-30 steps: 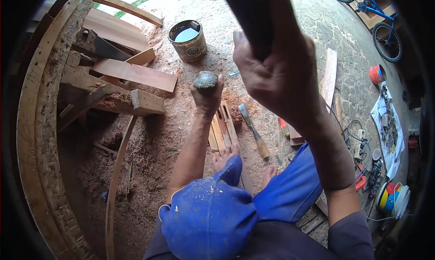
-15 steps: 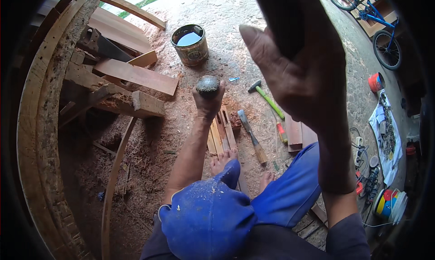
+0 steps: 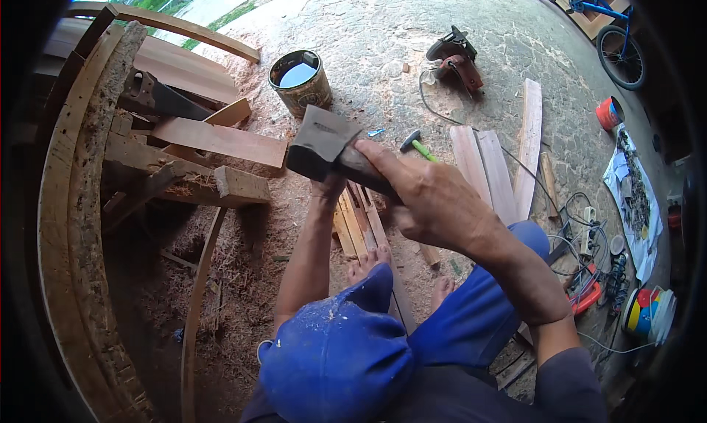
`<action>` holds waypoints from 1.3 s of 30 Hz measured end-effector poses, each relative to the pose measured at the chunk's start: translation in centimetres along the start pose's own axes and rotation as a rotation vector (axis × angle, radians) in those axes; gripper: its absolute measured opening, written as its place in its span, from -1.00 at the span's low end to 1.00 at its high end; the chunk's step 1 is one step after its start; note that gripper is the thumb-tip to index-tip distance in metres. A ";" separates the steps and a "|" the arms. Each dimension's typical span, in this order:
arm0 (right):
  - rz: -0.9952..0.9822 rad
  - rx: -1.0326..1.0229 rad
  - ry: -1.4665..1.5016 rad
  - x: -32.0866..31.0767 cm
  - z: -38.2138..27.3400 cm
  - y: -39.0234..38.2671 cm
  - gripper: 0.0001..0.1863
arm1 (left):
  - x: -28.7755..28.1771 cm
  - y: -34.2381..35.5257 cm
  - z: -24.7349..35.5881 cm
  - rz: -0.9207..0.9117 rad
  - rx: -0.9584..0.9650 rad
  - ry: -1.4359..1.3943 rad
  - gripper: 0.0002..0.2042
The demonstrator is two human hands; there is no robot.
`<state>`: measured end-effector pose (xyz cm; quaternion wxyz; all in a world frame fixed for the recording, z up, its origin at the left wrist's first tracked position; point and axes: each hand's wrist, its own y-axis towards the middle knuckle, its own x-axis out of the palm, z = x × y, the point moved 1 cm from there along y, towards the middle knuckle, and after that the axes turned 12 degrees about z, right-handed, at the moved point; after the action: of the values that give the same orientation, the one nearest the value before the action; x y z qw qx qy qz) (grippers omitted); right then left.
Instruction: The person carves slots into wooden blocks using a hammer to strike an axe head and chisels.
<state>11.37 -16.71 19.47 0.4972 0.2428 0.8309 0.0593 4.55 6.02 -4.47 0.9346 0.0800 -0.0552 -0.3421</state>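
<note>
My right hand (image 3: 434, 202) grips a hatchet-like tool by its dark handle; its broad, worn metal head (image 3: 320, 139) covers the top of my left hand (image 3: 326, 191). My left hand is closed, with what it holds hidden behind that head. Narrow wooden strips (image 3: 353, 228) lie below my hands by my bare feet (image 3: 368, 264). Behind my right hand lie a wood-handled chisel (image 3: 431, 257), mostly hidden, and a green-handled hammer (image 3: 420, 147).
A timber frame (image 3: 88, 224) with a saw (image 3: 162, 91) stands left. A bucket of liquid (image 3: 298, 84), a red power tool (image 3: 456, 69) and planks (image 3: 471, 165) are ahead. A bicycle (image 3: 622, 51), tangled cords (image 3: 582, 224) and a white sheet (image 3: 633, 202) lie right.
My raised right hand has swung down and leftward, bringing the tool head over my left hand, hiding the round end seen there earlier. The red power tool has come into sight.
</note>
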 end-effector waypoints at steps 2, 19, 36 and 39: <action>0.249 -0.074 0.173 -2.6 -1.4 3.0 -0.28 | 0.9 1.9 0.9 0.253 0.302 0.168 -0.84; -0.015 0.102 0.074 0.5 1.0 -1.4 -0.24 | 4.2 -1.7 4.7 0.212 0.058 -0.210 -0.78; -0.229 0.160 0.044 2.7 3.3 -3.5 -0.33 | 4.0 -11.3 7.0 0.261 0.524 0.629 -0.65; -0.058 0.107 0.058 -0.9 1.3 -0.6 -0.28 | 4.3 -4.1 5.7 0.386 0.275 -0.045 -0.82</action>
<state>12.59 -17.87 19.34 0.4605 0.2432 0.8537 0.0072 4.32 -0.50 0.55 0.9616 0.1869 -0.1362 -0.1479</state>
